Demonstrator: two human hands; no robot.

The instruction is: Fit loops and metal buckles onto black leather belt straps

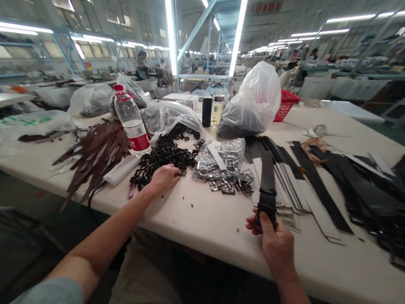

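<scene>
My left hand [165, 178] is at the near right edge of a pile of small black belt loops [174, 151]. Its fingers are bent together, with a small dark loop at their tips. My right hand [276, 238] is closed around the folded end of a black belt strap [268, 177], thumb on top. The strap points away from me, and a loop sits round it above my fingers. Between the hands lies an open clear bag of metal buckles [224, 173]. White and black strips [292, 189] lie beyond and beside the right hand.
Brown strips [97, 149] and a red-capped bottle [132, 121] are on the left. Plastic bags [250, 104], a dark cylinder [207, 112], a jar [217, 109] and a red basket [286, 105] stand behind. More black straps [374, 192] cover the right side. The table's front edge runs before me.
</scene>
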